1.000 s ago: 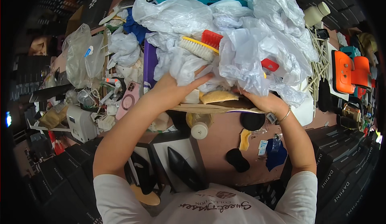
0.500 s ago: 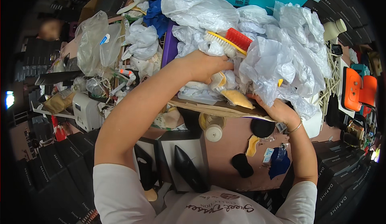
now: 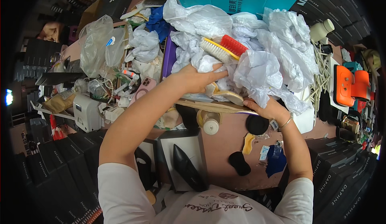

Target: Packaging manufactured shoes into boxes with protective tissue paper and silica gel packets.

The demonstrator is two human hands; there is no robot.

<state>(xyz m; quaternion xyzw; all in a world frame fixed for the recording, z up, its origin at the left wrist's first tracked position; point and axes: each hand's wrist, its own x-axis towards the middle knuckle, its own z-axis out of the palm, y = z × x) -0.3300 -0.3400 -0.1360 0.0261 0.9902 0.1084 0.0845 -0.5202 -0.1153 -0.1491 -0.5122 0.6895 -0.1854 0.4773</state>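
Crumpled white tissue paper (image 3: 257, 69) heaps up in a purple-sided box (image 3: 168, 57) in front of me. My left hand (image 3: 201, 80) reaches into the paper with its visible fingers apart; other fingertips are hidden. Beside it lie yellowish pads (image 3: 229, 97), close to the near cardboard edge (image 3: 217, 106). My right hand (image 3: 270, 110) rests over that edge, thumb stretched toward the pads, its other fingers partly under paper. A white-bristled brush with a yellow rim (image 3: 219, 49) and a red brush (image 3: 234, 45) lie on the heap beyond my left hand.
Below the box are a lidded jar (image 3: 210, 126), a black round pad (image 3: 257, 124), a yellow pad (image 3: 248, 143) and a black shoe (image 3: 187, 167) in an open box. Cluttered items and a white device (image 3: 86, 112) stand left. Orange equipment (image 3: 345, 86) sits right; stacked dark boxes (image 3: 333, 179) surround me.
My left hand has shifted slightly left and down. The pads by the edge have turned and moved. A pink phone now shows beside my left forearm, and the whole view has shifted a little.
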